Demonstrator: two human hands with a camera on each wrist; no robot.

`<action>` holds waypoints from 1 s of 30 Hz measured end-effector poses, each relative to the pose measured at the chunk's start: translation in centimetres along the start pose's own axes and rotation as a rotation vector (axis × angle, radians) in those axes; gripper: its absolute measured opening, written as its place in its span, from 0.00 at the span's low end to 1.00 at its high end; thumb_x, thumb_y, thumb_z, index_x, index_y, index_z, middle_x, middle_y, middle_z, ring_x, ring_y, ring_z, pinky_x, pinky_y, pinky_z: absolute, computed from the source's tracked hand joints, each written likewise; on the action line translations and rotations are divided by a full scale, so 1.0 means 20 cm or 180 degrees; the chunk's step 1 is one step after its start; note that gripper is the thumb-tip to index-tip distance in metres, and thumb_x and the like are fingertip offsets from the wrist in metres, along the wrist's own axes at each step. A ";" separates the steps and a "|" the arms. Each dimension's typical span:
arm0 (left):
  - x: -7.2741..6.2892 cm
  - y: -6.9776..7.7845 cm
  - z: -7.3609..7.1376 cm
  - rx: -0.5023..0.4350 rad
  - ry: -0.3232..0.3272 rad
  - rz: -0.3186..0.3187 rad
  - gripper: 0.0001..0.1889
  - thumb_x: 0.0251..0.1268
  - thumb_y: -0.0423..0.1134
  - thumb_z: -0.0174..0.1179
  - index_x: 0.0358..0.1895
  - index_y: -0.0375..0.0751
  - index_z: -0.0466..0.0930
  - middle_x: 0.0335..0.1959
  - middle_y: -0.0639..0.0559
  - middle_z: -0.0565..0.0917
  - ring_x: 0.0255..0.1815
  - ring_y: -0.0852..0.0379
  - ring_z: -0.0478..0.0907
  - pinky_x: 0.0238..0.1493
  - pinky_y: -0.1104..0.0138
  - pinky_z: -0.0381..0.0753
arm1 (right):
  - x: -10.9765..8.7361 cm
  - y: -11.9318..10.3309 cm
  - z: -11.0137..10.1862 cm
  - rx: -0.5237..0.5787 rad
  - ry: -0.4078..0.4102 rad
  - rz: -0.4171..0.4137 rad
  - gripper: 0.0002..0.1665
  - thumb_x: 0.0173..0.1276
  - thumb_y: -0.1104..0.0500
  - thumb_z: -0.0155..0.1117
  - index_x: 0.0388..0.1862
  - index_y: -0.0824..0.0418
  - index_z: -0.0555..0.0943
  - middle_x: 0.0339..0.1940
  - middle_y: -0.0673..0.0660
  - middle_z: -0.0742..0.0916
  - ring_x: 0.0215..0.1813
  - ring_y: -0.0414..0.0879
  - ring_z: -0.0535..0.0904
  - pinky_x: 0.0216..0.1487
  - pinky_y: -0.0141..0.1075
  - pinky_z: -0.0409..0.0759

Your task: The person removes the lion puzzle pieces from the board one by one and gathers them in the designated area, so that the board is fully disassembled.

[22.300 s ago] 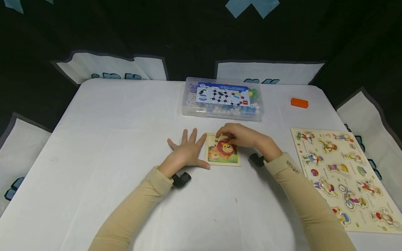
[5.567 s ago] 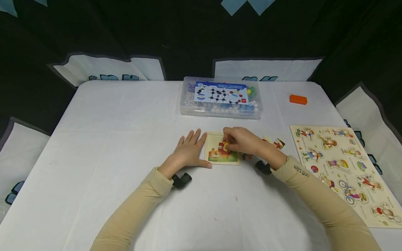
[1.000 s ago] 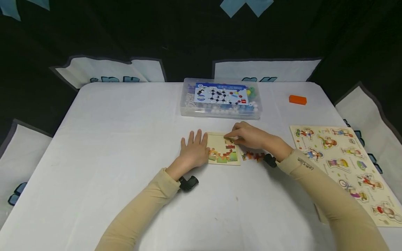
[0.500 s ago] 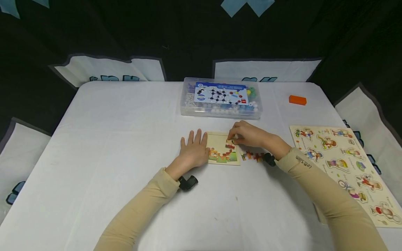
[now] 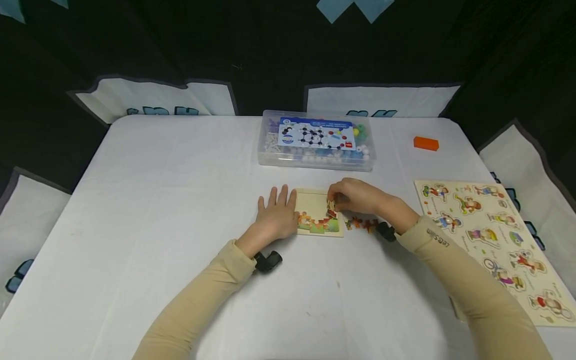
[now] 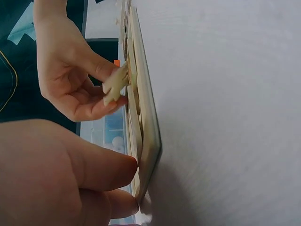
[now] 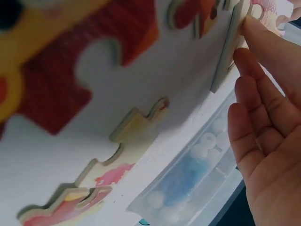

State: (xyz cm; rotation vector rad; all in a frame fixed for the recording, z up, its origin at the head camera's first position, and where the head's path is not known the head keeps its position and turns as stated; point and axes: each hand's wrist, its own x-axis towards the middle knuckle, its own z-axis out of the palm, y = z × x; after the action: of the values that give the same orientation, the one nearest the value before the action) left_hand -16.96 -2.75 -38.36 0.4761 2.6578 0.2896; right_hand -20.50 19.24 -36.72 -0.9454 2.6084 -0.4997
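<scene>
"Where's the piece point(image 6: 115, 87)?"
"In the right hand point(image 5: 357, 195), its grip pinched on it, at the right side of the tray point(image 5: 310, 201)."
"And the left hand point(image 5: 275, 220)?"
"Grip spread apart, touching the tray's left edge. Loose pieces point(image 5: 357, 223) lie on the table point(image 5: 189, 210), just right of the tray."
</scene>
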 end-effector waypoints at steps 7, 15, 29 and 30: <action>0.00 0.00 0.00 0.0010 -0.0007 0.0021 0.30 0.71 0.47 0.35 0.72 0.41 0.41 0.72 0.42 0.38 0.70 0.42 0.31 0.62 0.43 0.34 | -0.06 0.01 -0.01 0.0182 0.0220 -0.0086 0.05 0.59 0.63 0.64 0.35 0.59 0.80 0.32 0.48 0.82 0.36 0.42 0.76 0.38 0.37 0.75; 0.01 0.00 0.00 0.0005 -0.0021 -0.0004 0.30 0.72 0.48 0.35 0.72 0.42 0.40 0.72 0.43 0.38 0.70 0.43 0.30 0.62 0.43 0.33 | -0.20 0.07 -0.07 0.0814 0.0506 0.0218 0.04 0.60 0.63 0.64 0.35 0.59 0.82 0.32 0.49 0.84 0.33 0.43 0.77 0.33 0.36 0.75; 0.01 0.01 0.01 -0.0038 -0.0034 -0.0019 0.31 0.72 0.50 0.35 0.72 0.42 0.39 0.72 0.42 0.36 0.70 0.42 0.29 0.62 0.43 0.32 | -0.61 0.26 -0.10 0.1240 0.0311 0.0899 0.06 0.60 0.62 0.63 0.31 0.64 0.81 0.23 0.55 0.81 0.25 0.43 0.71 0.26 0.32 0.70; 0.01 0.01 0.00 -0.0045 -0.0035 -0.0021 0.31 0.71 0.51 0.34 0.72 0.42 0.39 0.72 0.43 0.36 0.70 0.42 0.28 0.62 0.44 0.32 | -0.62 0.27 -0.10 0.1239 0.0293 0.0915 0.06 0.60 0.62 0.63 0.31 0.64 0.81 0.23 0.55 0.82 0.26 0.44 0.72 0.26 0.32 0.71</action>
State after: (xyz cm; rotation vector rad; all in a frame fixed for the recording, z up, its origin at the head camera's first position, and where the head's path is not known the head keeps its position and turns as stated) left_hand -17.10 -2.54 -38.49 0.4632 2.6443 0.3027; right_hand -15.22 31.65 -35.08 -0.4246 2.5299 -0.9430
